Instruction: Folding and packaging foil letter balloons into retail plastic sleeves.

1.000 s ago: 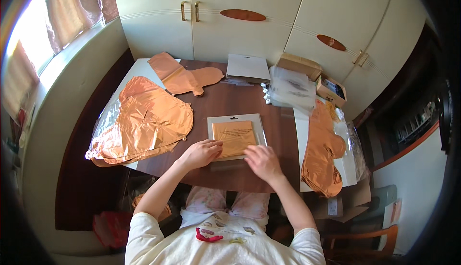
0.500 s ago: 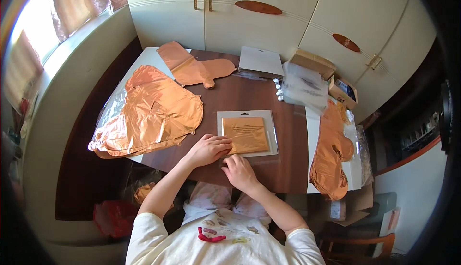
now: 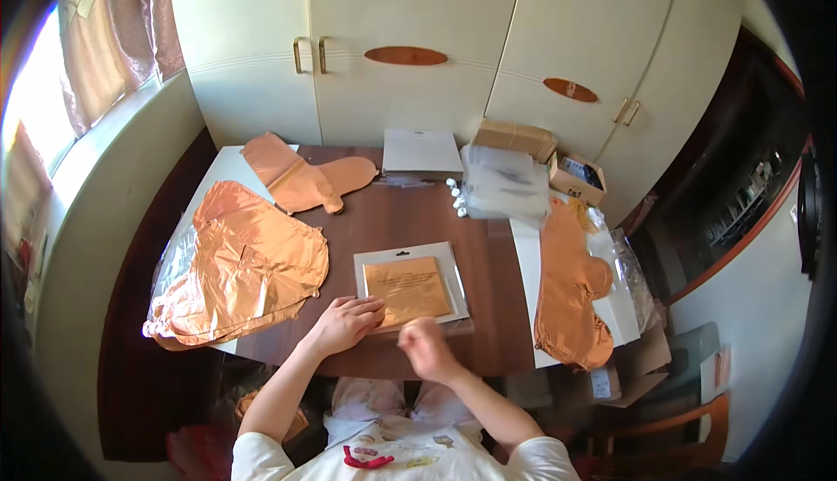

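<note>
A folded orange foil balloon (image 3: 406,286) lies flat on a white backing card (image 3: 443,259) with a hang slot. The card seems to be inside a clear bag that reaches past its near edge. My left hand (image 3: 347,324) rests palm down with fingers stretched out, fingertips at the balloon's near left corner. Just off the bag's near edge, my right hand (image 3: 427,348) is curled closed and slightly blurred by motion. What its fingers hold, if anything, is hidden.
Large orange foil balloons (image 3: 253,263) cover the table's left side, with another (image 3: 567,294) at the right edge. Farther back stand a stack of white cards (image 3: 422,152), clear bags (image 3: 501,185), small white pieces (image 3: 457,198) and a cardboard box (image 3: 514,138). Cabinets (image 3: 418,10) rise behind.
My right hand has moved away from beside my left fingers, a little to the right. My left hand stays on the balloon's corner. The whole view has tilted upward and shifted.
</note>
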`<state>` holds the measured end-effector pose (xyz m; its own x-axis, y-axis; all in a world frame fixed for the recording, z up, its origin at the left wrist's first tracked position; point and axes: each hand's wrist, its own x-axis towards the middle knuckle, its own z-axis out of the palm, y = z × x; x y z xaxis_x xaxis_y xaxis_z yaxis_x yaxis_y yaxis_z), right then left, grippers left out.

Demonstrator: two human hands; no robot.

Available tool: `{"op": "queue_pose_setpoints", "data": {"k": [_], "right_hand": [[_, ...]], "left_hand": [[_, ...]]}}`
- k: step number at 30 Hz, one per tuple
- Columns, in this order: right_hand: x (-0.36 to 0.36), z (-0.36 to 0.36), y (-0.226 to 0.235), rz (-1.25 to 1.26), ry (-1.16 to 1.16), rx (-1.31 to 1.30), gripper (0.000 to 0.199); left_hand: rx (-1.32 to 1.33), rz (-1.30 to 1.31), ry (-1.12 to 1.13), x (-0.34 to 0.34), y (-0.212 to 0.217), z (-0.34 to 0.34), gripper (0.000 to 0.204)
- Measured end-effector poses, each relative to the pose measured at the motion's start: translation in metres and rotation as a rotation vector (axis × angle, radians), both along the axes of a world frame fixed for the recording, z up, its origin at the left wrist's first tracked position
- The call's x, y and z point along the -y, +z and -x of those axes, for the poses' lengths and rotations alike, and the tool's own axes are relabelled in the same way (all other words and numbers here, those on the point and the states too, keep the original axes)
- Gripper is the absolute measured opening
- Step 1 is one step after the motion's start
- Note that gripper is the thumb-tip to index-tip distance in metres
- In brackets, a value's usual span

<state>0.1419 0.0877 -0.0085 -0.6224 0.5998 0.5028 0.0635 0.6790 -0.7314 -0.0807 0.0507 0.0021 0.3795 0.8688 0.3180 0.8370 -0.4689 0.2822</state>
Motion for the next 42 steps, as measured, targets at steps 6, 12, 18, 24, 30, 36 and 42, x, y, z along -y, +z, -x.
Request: {"op": "queue_pose_setpoints", "data": {"k": [6, 12, 18, 24, 30, 36, 42], "right_hand": [[-0.028, -0.135, 0.032, 0.676, -0.158, -0.934, 0.016], [-0.008, -0.196, 0.044, 0.204, -0.677, -0.384, 0.016], [0.007, -0.120, 0.039, -0.381, -0.158, 0.587, 0.067], [0.014, -0.117, 0.019, -0.520, -0.128, 0.735, 0.057], [0.017, -0.111, -0.002, -0.481, -0.236, 0.473, 0.030], [0.022, -0.086, -0.006, -0.342, -0.423, 0.307, 0.012], [0.025, -0.076, -0.004, -0.258, -0.536, 0.485, 0.018]], "left_hand": [[0.020, 0.047, -0.019, 0.026, 0.005, 0.003, 0.025], [0.013, 0.049, -0.068, 0.038, 0.012, 0.002, 0.024], [-0.088, 0.080, -0.044, 0.071, 0.024, -0.003, 0.046], [-0.157, -0.009, 0.020, 0.090, 0.013, -0.011, 0.040], [0.103, -0.121, 0.141, 0.093, -0.002, -0.015, 0.013], [0.329, -0.145, 0.392, 0.084, -0.011, -0.039, 0.011], [0.285, -0.190, 0.467, 0.081, -0.015, -0.046, 0.020]]}}
